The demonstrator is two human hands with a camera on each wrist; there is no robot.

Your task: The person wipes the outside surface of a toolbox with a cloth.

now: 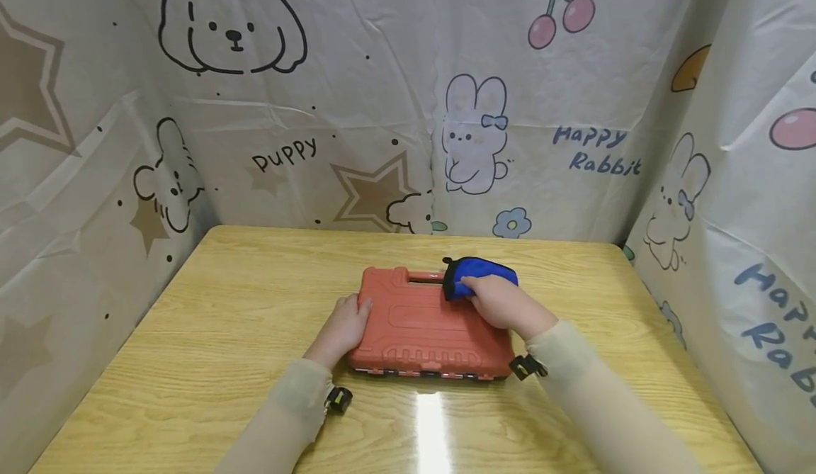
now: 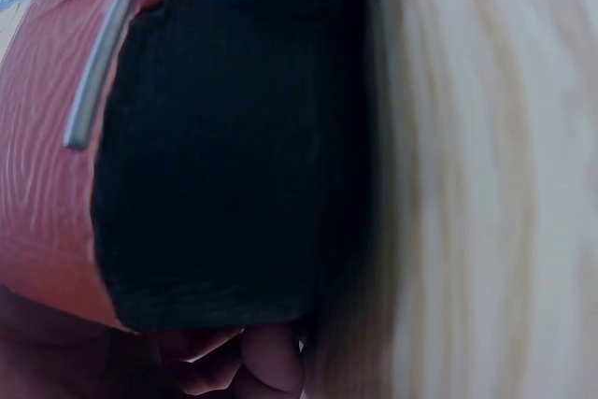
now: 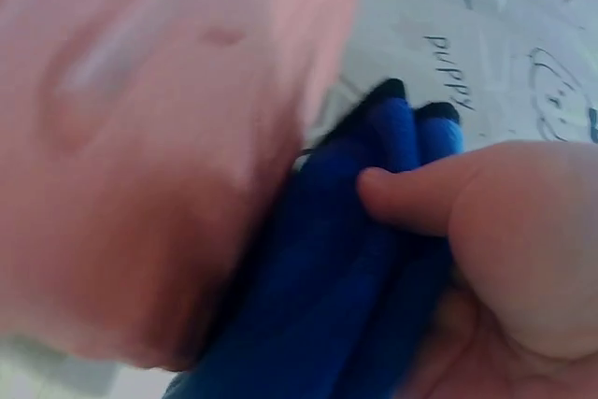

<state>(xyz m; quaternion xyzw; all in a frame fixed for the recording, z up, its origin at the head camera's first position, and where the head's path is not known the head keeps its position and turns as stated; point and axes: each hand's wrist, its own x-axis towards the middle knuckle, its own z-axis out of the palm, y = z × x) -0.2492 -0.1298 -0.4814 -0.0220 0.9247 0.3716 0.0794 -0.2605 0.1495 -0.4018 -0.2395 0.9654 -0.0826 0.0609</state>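
A red plastic carrying case (image 1: 414,322) lies flat on the wooden table, its handle on the far side and its latches toward me. My left hand (image 1: 341,329) grips the case's left end, thumb over the top. In the left wrist view, the case's dark underside part (image 2: 224,165) fills the middle, with fingers at its end. My right hand (image 1: 506,304) pinches a folded blue cloth piece with black edging (image 1: 483,272) over the case's far right corner. Seen from the right wrist, the thumb presses on the blue fabric (image 3: 327,249) beside the red case (image 3: 177,137).
The light wooden table (image 1: 242,318) extends around the case on all sides. A white sheet with cartoon prints (image 1: 357,105) hangs behind the table and along both sides. Black wrist devices (image 1: 338,399) sit at both cuffs.
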